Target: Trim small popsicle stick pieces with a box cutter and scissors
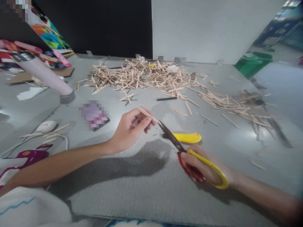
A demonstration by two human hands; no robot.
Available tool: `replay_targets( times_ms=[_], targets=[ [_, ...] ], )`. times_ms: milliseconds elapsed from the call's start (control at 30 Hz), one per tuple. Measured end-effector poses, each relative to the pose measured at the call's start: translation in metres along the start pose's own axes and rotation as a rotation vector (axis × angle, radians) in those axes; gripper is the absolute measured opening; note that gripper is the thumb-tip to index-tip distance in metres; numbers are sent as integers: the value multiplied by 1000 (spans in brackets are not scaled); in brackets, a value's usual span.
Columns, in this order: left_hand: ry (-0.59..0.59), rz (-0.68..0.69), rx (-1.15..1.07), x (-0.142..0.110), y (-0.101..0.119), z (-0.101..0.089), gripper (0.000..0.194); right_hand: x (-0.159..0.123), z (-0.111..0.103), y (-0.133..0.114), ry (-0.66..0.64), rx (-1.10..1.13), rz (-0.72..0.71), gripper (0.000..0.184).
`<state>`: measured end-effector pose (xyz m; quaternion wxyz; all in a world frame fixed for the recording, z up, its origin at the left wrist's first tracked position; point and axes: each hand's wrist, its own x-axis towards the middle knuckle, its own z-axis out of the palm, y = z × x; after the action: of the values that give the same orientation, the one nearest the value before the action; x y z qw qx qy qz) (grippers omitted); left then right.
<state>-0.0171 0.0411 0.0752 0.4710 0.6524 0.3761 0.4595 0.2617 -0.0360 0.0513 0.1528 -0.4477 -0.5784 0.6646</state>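
Between the thumb and fingers of my left hand (132,127) is a thin wooden craft stick (143,111), its far end sticking out to the right. My right hand (199,160) grips a pair of scissors (174,142) with one yellow and one red handle loop. The dark blades point up and left, and their tips meet the stick's right end; whether they have cut into it I cannot tell. Behind the blades a yellow utility knife (187,137) lies on the grey table (123,189).
A heap of craft sticks (137,75) spreads along the back, trailing right to more sticks (227,104). On the left are a phone (94,116), a pink tumbler (47,74), a white mouse-like object (46,126) and a purple tool (30,156). A green bin (254,64) stands beyond the table.
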Motion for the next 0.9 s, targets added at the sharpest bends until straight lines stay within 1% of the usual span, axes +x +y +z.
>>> replay_targets(
  times_ms=[67, 167, 267, 400, 500, 600, 667, 733, 800, 867, 900],
  targets=[
    [-30, -34, 42, -1, 1, 0, 21, 1, 0, 0, 10, 0, -6, 79],
    [-110, -99, 99, -5, 0, 1, 21, 1, 1, -1, 30, -7, 18, 79],
    [-159, -107, 69, -8, -3, 1, 21, 2, 2, -2, 21, -12, 40, 79],
    [-161, -73, 51, -10, -6, 1, 23, 2, 2, 0, 43, -4, 54, 77],
    [-161, -90, 58, -10, -7, 2, 22, 2, 2, 2, 56, -17, 50, 78],
    [-95, -126, -5, -10, -8, 5, 21, 2, 3, 0, 59, -28, 64, 79],
    [-61, -157, -64, -11, -8, 6, 24, 1, 4, -3, 60, -31, 75, 79],
    [-68, -172, -95, -11, -7, 6, 25, 0, 4, -5, 60, -42, 73, 80],
    [-87, -167, -92, -12, -5, 7, 23, -2, 4, -6, 61, -45, 73, 80],
    [-84, -163, -87, -14, -1, 8, 21, -3, 4, -5, 42, -37, 69, 80],
    [-76, -164, -86, -15, 1, 9, 23, -4, 4, -4, 24, -31, 64, 79]
  ],
)
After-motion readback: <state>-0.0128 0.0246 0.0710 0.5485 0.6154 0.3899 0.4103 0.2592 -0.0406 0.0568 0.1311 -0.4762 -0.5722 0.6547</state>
